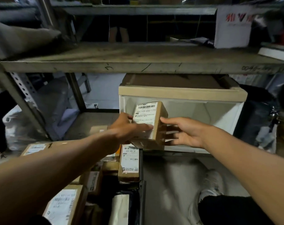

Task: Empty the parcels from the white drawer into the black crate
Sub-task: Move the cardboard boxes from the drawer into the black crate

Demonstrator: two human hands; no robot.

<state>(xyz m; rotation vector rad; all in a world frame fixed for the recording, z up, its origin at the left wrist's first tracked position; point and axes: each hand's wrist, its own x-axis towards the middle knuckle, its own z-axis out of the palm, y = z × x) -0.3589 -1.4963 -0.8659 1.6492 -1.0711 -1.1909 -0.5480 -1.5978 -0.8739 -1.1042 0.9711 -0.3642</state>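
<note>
1. A small cardboard parcel with a white shipping label on its upper face is held in mid-air in front of the open white drawer, above the near edge of the black crate.
2. The left hand grips the parcel from its left side, thumb across the label and fingers curled underneath.
3. The right hand has its fingers spread and nearly straight, the thumb tip touching the parcel's right face; whether the other fingers bear on the box from below I cannot tell.
4. Handling, as a judgement: the box looks stiff, with sharp corners, and light enough for one hand. Its taped faces and glossy label may be slick, so opposite side faces or a palm underneath are the surest holds, not the label.
5. Count: one parcel in the hands. No other parcel shows in the part of the drawer that can be seen, though its floor behind the held box is hidden.
6. The crate below holds at least five or six labelled cardboard boxes, plus a pale soft bag; the dark corners make an exact tally impossible.
7. The grey shelf overhangs the drawer.
</note>
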